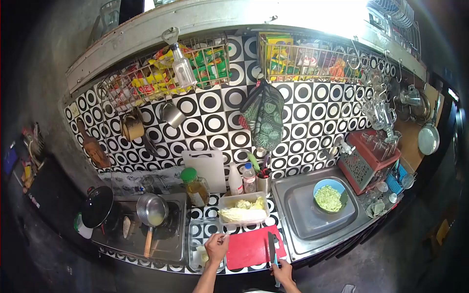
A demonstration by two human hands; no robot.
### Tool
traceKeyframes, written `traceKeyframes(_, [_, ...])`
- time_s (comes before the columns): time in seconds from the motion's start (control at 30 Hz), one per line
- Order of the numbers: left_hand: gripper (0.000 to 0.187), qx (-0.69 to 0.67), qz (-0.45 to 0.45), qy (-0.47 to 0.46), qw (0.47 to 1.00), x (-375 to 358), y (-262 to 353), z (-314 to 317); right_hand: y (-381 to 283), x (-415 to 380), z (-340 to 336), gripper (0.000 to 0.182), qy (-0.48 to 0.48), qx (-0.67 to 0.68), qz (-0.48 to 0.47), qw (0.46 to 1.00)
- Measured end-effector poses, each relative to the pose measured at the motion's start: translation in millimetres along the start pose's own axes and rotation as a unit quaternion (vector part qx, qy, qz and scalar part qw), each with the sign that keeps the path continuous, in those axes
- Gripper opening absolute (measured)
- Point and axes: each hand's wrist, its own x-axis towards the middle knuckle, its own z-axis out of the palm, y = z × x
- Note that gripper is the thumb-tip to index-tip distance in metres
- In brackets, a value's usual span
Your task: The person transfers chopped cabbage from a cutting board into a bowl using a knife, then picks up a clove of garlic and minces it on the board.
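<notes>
My right hand point(283, 271) is wrapped around the light blue handle of a knife point(271, 245). Its dark blade lies over the right side of a red cutting board point(246, 248). At the board's left edge is my left hand point(217, 246), fingers curled together; whatever they may hold is too small to make out. Partly hidden beneath that hand and forearm, a clear plastic container point(196, 259) has some pale pieces in it. Behind the board stands a rectangular plastic tub point(224, 220) with pale, yellowish leafy vegetables.
On the right, a blue bowl point(320, 184) of chopped green vegetable sits in the steel sink point(305, 229). A saucepan point(146, 207) and a black wok point(96, 207) are on the stove at left. A green-lidded jar point(197, 188) and bottles point(249, 179) line the wall.
</notes>
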Motion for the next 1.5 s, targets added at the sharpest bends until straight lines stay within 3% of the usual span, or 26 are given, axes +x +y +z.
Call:
traceKeyframes(0.1, [0.016,-0.022,0.002,-0.025,0.999,3.2,18.9,1.1,-13.6,-3.1,2.5,0.028,-0.032,0.041,0.061,0.997])
traceKeyframes(0.17, [0.017,0.031,0.011,-0.003,0.999,-3.9,11.5,11.2,-6.3,-3.3,5.7,0.031,-0.013,0.035,0.029,0.999])
traceKeyframes(0.23, [0.017,-0.159,-0.188,-0.059,0.967,-19.5,-5.5,31.3,-5.3,-4.3,4.7,0.032,-0.02,0.022,0.046,0.999])
traceKeyframes(0.3, [0.016,-0.314,-0.323,-0.07,0.89,-17.2,12.3,36.3,9.1,-2.5,3.6,0.03,0.001,-0.022,-0.005,1.0])
traceKeyframes(0.5, [0.02,-0.279,-0.477,-0.095,0.828,-65.5,-34.0,65.4,9.1,-11.7,-12.4,0.021,0.053,0.044,0.052,0.996])
traceKeyframes(0.57, [0.022,-0.127,-0.449,-0.212,0.859,-90.8,-61.5,68.3,17.6,-15.2,-15.6,0.021,0.053,0.042,0.058,0.996])
traceKeyframes(0.6, [0.03,-0.044,-0.385,-0.229,0.893,-93.9,-60.2,62.1,17.7,-17.6,-16.7,0.021,0.053,0.039,0.058,0.996])
traceKeyframes(0.63, [0.03,-0.039,-0.391,-0.234,0.889,-96.3,-58.0,57.4,17.3,-18.7,-17.3,0.021,0.054,0.036,0.057,0.996])
traceKeyframes(0.7, [0.037,0.076,-0.265,-0.222,0.935,-92.9,-47.4,47.9,12.7,-21.3,-20.3,0.02,0.048,0.025,0.075,0.996])
traceKeyframes(0.83, [0.049,0.084,-0.207,-0.283,0.933,-82.8,-40.8,38.5,15.2,-17.7,-18.9,0.027,0.032,-0.019,0.106,0.994])
traceKeyframes(0.9, [0.05,0.174,-0.137,-0.267,0.938,-84.6,-40.1,35.9,31.9,-12.5,-11.0,0.023,0.061,-0.112,-0.029,0.991])
traceKeyframes(0.97, [0.049,0.182,-0.152,-0.269,0.934,-85.5,-39.5,34.9,28.4,-10.6,-9.9,0.027,0.046,-0.112,-0.018,0.992])
traceKeyframes(1.03, [0.047,0.171,-0.148,-0.277,0.934,-80.4,-31.3,31.2,17.0,-6.8,-7.6,0.029,0.048,-0.163,-0.083,0.982])
traceKeyframes(1.1, [0.042,0.136,-0.127,-0.277,0.943,-81.3,-31.0,35.3,5.6,-4.6,-5.6,0.03,0.016,-0.143,-0.036,0.989])
traceKeyframes(1.17, [0.039,0.13,-0.035,-0.356,0.925,-78.0,-27.0,43.4,1.7,-2.3,-2.1,0.029,0.015,-0.163,-0.064,0.984])
traceKeyframes(1.2, [0.037,0.126,-0.04,-0.374,0.918,-77.4,-22.2,49.3,0.3,-0.8,-0.5,0.029,-0.004,-0.164,-0.057,0.985])
traceKeyframes(1.23, [0.037,0.125,-0.045,-0.374,0.918,-78.9,-22.5,56.5,-4.8,-0.3,1.3,0.029,-0.008,-0.167,-0.055,0.984])
traceKeyframes(1.33, [0.033,0.113,0.066,-0.321,0.938,-83.0,-23.8,82.9,-11.1,2.9,8.2,0.029,-0.041,-0.217,-0.086,0.972])
traceKeyframes(1.5, [0.024,0.072,0.025,-0.37,0.926,-85.8,-34.5,99.4,-23.7,8.7,15.2,0.037,-0.059,-0.271,-0.031,0.96])
